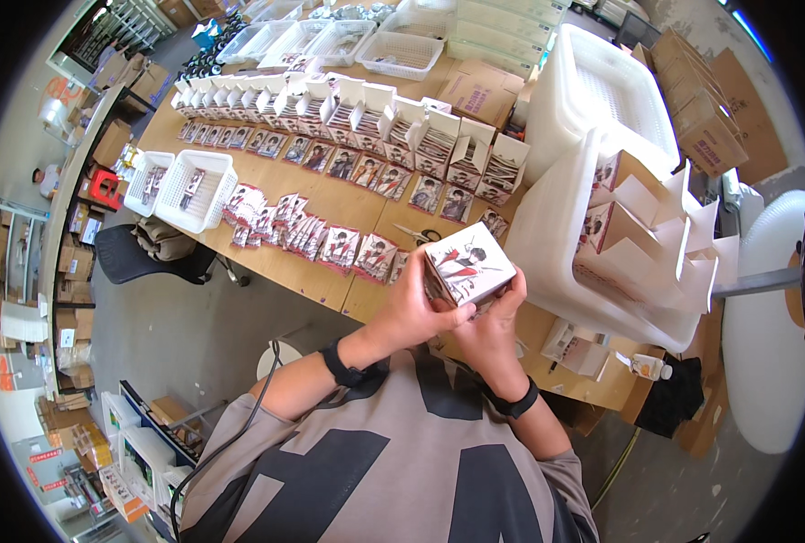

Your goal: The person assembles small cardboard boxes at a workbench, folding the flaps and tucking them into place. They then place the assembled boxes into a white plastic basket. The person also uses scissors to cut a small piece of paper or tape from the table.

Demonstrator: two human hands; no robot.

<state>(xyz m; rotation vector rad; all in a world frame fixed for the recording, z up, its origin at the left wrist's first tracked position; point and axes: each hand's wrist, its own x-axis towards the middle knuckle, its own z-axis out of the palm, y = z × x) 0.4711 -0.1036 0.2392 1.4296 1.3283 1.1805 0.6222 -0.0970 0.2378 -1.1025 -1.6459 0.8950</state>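
Observation:
Both hands are closed round a small white printed box (pixel 468 262), held up over the near edge of the wooden table. My left hand (pixel 413 306) grips its left side and lower corner. On the right side and underneath is my right hand (pixel 495 324); the thumbs come close together at the near bottom edge. The face turned upward carries a drawn figure in black and red. Just behind it on the table lie scissors (pixel 418 234), partly hidden. Left of my hands, foil packets (pixel 339 247) with printed pictures lie in an uneven line.
Open-topped boxes filled with packets (pixel 434 145) stand in a long row, with flat packets before them. At right, a large white plastic crate (pixel 547 213) holds opened boxes (pixel 633 231). White baskets (pixel 198 188) sit at the left edge, near a black chair (pixel 140 256).

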